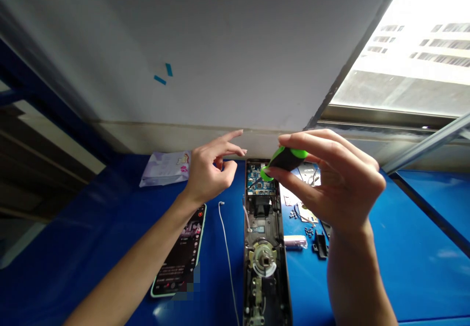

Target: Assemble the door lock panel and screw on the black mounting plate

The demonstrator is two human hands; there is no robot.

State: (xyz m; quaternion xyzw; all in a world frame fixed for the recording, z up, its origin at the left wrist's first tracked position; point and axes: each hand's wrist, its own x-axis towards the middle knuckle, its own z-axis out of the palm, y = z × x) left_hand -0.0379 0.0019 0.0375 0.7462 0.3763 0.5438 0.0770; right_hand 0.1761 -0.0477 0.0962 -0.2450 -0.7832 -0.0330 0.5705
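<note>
Through the head camera I have the screwdriver (288, 158) in my right hand (341, 184), thumb and fingers pinched around its green-and-black handle. I take this fingertip hold to be for fine aim rather than force. The shaft slants down to the left over the board (261, 187) at the far end of the casing (278, 224); whether its tip touches, I cannot tell. My left hand (211, 169) hovers just left of the casing, fingers half curled and parted at the tips — I see nothing in them. Held aside like that, it probably leaves my view of the board unblocked.

The casing lies lengthwise on the counter (411, 272), inner side up, so the board and round hub (265, 262) are exposed. Right of it lie the screws (309, 232) in small groups, a black bracket (321, 246) and a wrapped cylinder (294, 242) — presumably within easy reach there. On the left are a white cable (225, 235), a lit phone (178, 262) partly behind my forearm and, by the wall (235, 47), a lilac bag (161, 169), likely off there to spare working room.
</note>
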